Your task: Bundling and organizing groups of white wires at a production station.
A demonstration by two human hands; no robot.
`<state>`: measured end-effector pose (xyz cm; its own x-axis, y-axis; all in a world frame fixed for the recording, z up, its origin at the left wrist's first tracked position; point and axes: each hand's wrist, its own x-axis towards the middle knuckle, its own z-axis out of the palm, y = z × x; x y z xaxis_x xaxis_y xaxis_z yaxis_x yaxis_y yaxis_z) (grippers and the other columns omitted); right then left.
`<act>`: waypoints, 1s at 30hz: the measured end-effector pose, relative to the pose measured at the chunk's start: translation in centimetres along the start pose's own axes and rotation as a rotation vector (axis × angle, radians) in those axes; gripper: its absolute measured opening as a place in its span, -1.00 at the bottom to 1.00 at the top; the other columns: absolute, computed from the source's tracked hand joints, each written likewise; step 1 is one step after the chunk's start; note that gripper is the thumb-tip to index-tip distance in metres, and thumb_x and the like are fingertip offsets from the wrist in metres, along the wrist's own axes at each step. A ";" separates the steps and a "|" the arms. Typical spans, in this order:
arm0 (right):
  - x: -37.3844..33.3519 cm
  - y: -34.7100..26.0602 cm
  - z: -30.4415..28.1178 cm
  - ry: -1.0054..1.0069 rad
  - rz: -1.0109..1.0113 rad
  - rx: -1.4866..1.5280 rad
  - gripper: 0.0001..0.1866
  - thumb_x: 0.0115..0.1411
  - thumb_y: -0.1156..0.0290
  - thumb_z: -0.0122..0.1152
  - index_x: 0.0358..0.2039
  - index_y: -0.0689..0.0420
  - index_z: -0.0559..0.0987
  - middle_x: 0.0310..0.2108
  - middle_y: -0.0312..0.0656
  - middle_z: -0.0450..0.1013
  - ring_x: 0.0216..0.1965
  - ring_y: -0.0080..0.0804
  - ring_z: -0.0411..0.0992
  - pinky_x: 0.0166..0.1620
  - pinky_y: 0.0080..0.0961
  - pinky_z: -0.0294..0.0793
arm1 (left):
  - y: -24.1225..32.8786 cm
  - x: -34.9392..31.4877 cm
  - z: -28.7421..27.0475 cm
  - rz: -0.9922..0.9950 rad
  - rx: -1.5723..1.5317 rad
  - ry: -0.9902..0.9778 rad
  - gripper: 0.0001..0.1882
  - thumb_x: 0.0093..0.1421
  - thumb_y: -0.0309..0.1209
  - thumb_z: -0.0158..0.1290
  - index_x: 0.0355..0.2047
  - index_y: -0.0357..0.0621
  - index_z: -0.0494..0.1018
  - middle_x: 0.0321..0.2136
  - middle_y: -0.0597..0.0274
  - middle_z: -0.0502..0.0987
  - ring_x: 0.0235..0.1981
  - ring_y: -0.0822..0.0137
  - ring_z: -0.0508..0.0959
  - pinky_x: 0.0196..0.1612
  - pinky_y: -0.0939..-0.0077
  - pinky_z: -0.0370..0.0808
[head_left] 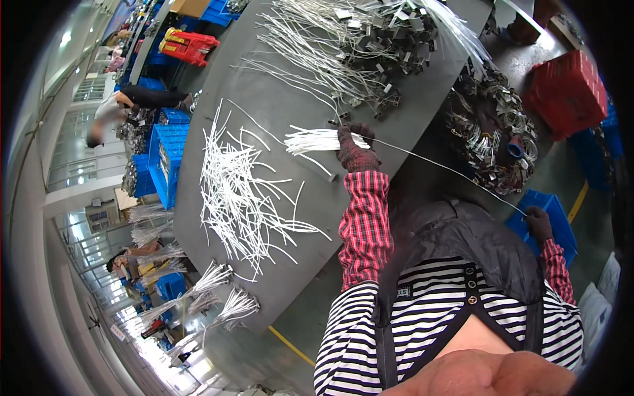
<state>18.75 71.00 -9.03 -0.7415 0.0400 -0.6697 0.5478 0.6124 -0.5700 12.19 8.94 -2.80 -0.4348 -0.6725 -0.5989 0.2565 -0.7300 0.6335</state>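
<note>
My left hand (pixel 357 150), in a dark glove, is closed round a bundle of short white tubes (pixel 312 140) above the grey table (pixel 300 218). A thin pale wire (pixel 450 168) stretches nearly straight from that hand to my right hand (pixel 538 224). The right hand, gloved too, is pinched on the wire's other end, out to the right beside a blue crate (pixel 551 221). Left of the bundle, many loose white tubes (pixel 241 191) lie in a spread heap. Just beyond my left hand, wires with dark metal connector ends (pixel 389 49) are piled up.
At right, a coiled mass of wires with metal ends (pixel 492 132) lies near a red crate (pixel 568 92). Tied white bundles (pixel 234 307) hang by the table's near left corner. Blue crates (pixel 165 158) line the left side, where another person (pixel 125 105) bends over.
</note>
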 end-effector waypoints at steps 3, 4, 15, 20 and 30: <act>-0.3 -0.5 0.6 -0.003 0.017 0.029 -0.75 0.04 0.47 0.21 -0.21 0.16 0.60 -0.56 -0.34 0.42 -0.62 -0.59 0.34 -0.59 -0.55 0.32 | 1.0 0.6 -0.7 0.042 0.052 -0.036 -0.70 0.30 -0.16 0.06 -0.28 -0.18 0.45 -0.46 0.19 0.56 -0.50 0.25 0.60 -0.45 0.39 0.56; -0.4 -0.8 0.7 -0.003 0.062 0.044 -0.75 0.03 0.47 0.23 -0.22 0.15 0.60 -0.57 -0.35 0.41 -0.63 -0.61 0.33 -0.60 -0.56 0.31 | 1.4 0.7 -0.9 0.048 0.059 0.023 -0.70 0.30 -0.17 0.06 -0.29 -0.18 0.45 -0.46 0.18 0.56 -0.51 0.25 0.59 -0.46 0.40 0.55; 0.1 -12.8 10.5 -0.147 -0.182 -0.160 -0.70 0.13 0.47 0.06 -0.11 0.16 0.59 -0.50 -0.32 0.44 -0.60 -0.61 0.32 -0.53 -0.56 0.33 | 1.5 -0.7 -4.0 0.106 0.051 -0.065 -0.77 0.25 -0.31 0.13 -0.28 -0.24 0.44 -0.50 0.12 0.54 -0.51 0.22 0.59 -0.45 0.37 0.58; -0.9 -29.6 24.6 -0.429 -0.644 0.126 -0.39 0.19 0.45 0.16 0.27 0.14 0.32 0.05 -0.06 0.44 0.07 -0.34 0.41 0.14 -0.38 0.41 | 0.1 -1.2 -6.3 0.099 0.519 -0.168 -0.70 0.18 -0.25 0.20 -0.23 -0.24 0.56 -0.41 0.24 0.62 -0.44 0.34 0.59 -0.29 0.40 0.53; -2.3 -43.8 34.5 -0.467 -0.750 -0.124 -0.39 0.19 0.30 0.25 0.25 -0.04 0.30 -0.14 0.05 0.54 -0.13 -0.02 0.54 -0.06 -0.16 0.51 | 7.1 0.1 -9.2 0.161 1.312 -0.102 -0.73 0.19 -0.26 0.18 -0.28 -0.24 0.56 -0.40 0.26 0.59 -0.42 0.45 0.57 -0.41 0.50 0.49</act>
<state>9.82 16.85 1.08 -0.6396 -0.7149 -0.2825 -0.0840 0.4302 -0.8988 21.95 2.55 -2.84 -0.5555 -0.6859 -0.4700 -0.6829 0.0540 0.7285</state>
